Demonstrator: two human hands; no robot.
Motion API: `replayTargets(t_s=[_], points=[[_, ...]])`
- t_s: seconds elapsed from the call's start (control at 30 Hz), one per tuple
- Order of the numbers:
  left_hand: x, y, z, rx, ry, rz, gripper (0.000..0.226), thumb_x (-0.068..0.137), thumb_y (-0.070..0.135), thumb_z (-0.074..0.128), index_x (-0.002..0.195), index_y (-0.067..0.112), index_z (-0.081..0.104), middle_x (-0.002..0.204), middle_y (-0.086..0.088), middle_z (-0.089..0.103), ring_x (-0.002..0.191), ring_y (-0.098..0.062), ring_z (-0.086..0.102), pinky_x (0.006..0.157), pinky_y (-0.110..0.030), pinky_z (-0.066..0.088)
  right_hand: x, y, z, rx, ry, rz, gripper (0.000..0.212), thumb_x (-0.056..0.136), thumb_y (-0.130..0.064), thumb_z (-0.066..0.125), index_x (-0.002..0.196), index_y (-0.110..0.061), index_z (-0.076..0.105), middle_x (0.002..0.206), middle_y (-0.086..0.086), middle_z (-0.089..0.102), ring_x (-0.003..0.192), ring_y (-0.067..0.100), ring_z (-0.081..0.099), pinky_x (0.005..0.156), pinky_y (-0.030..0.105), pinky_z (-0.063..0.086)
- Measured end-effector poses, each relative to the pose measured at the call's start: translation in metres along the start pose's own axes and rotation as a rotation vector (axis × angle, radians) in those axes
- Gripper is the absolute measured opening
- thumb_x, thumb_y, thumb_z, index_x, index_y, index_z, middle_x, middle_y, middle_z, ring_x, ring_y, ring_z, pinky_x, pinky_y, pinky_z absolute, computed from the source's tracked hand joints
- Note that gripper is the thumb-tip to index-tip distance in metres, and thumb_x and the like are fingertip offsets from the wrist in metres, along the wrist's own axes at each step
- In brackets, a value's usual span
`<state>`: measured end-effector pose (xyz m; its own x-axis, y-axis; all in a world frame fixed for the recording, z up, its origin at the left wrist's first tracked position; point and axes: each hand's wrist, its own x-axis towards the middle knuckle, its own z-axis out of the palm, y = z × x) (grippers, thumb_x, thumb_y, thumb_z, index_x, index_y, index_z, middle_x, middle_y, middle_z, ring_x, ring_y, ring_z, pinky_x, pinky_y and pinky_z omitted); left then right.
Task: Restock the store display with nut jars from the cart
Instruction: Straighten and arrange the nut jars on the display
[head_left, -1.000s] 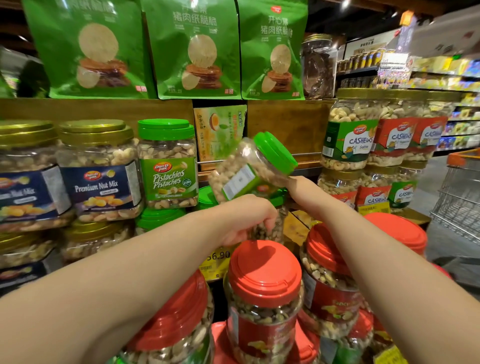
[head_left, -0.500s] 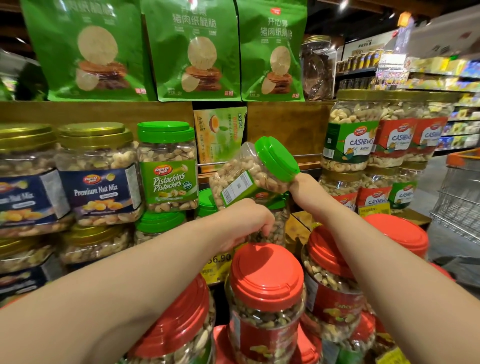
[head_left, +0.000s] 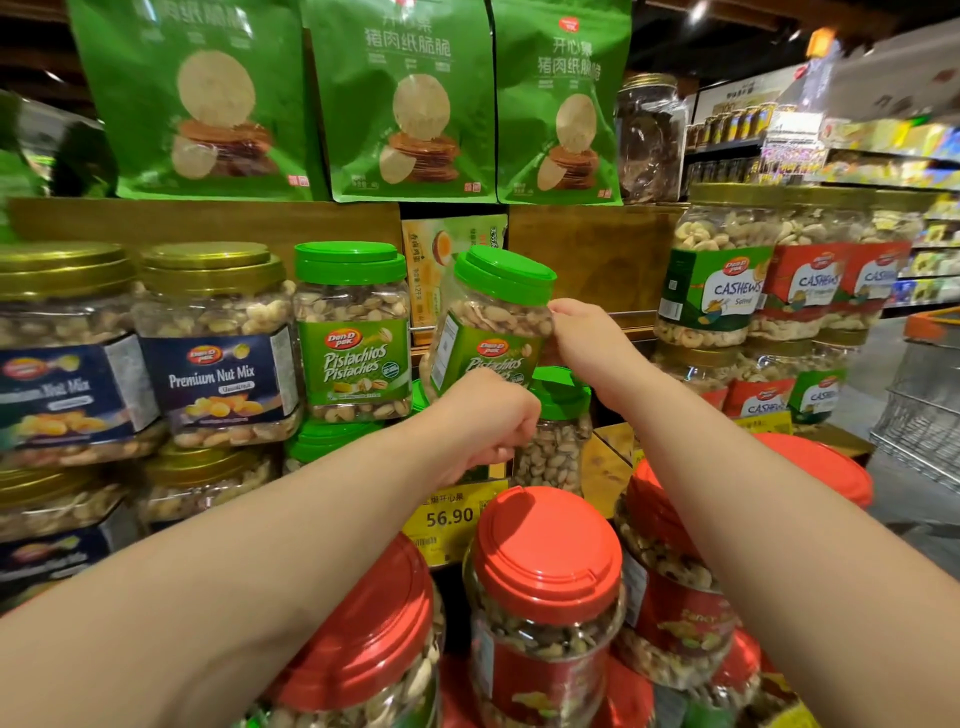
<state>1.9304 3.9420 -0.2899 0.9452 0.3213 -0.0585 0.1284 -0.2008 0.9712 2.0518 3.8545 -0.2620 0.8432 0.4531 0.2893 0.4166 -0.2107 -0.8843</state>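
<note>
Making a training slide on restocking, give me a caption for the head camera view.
Both hands, left and right, set a tilted pistachio jar onto the display beside a matching jar.

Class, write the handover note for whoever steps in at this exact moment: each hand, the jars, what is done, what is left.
Left hand holds the pistachio jar low, right hand steadies it near the lid; the jar is tilted, not yet set down.
A stacked pistachio jar already stands on the display beside it.
Left: seat this jar on the green-lidded jar below, then shelve the red-lidded jars in front.
</note>
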Motion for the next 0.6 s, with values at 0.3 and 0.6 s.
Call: replayTargets(t_s=[0.3, 0.6], points=[[0.0, 0.002, -0.007, 0.009, 0.047, -0.017, 0.029, 0.077, -0.006, 0.049, 0.058, 0.015, 0.044, 0.046, 0.004, 0.038, 0.048, -0.013, 0.037, 0.063, -0.029, 0.045, 0.003, -0.013, 0.014, 0.085, -0.027, 0.066, 0.033, 0.109, -0.029, 0.04, 0.099, -0.009, 0.064, 0.093, 0.01, 0.07, 0.067, 0.015, 0.069, 0.059, 0.026, 0.055], [0.0, 0.003, 0.0, 0.012, 0.039, -0.001, 0.015, 0.062, 0.005, 0.056, 0.076, 0.006, 0.062, 0.058, -0.004, 0.044, 0.062, -0.021, 0.044, 0.071, -0.033, 0.05, -0.008, -0.013, 0.006, 0.095, -0.141, 0.156, 0.075, 0.091, -0.081, 0.034, 0.127, -0.022, 0.063, 0.117, 0.001, 0.073, 0.108, 0.023, 0.068, 0.109, 0.056, 0.042]])
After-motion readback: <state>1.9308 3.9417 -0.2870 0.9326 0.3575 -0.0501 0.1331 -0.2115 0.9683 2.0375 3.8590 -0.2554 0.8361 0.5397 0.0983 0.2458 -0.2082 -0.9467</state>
